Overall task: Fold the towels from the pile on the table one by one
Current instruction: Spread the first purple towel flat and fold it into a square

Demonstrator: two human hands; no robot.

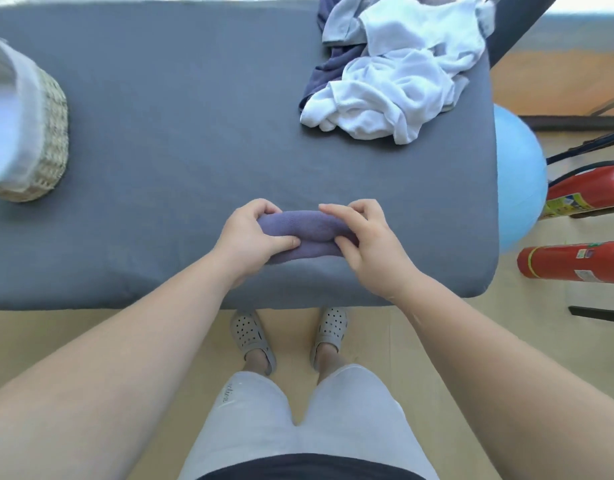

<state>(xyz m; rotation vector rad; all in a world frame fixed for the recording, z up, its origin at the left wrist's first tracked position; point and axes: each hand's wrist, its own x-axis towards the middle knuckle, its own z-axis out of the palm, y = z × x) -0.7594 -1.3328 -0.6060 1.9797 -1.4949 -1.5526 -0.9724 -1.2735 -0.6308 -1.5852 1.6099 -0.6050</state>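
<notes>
A small purple-blue towel [307,233], rolled into a thick bundle, lies near the front edge of the grey-covered table [181,133]. My left hand [250,237] grips its left end, fingers curled over the top and thumb pressed into the front. My right hand [362,237] holds the right end the same way, thumb tucked into the fold. At the far right corner of the table sits the pile of towels [395,71], mostly white ones over a dark blue and a pale grey one, crumpled together.
A woven basket [32,133] with a pale cloth liner stands at the table's left edge. Beyond the right edge are a blue exercise ball [520,181] and two red fire extinguishers [575,261] on the floor. My feet are under the front edge.
</notes>
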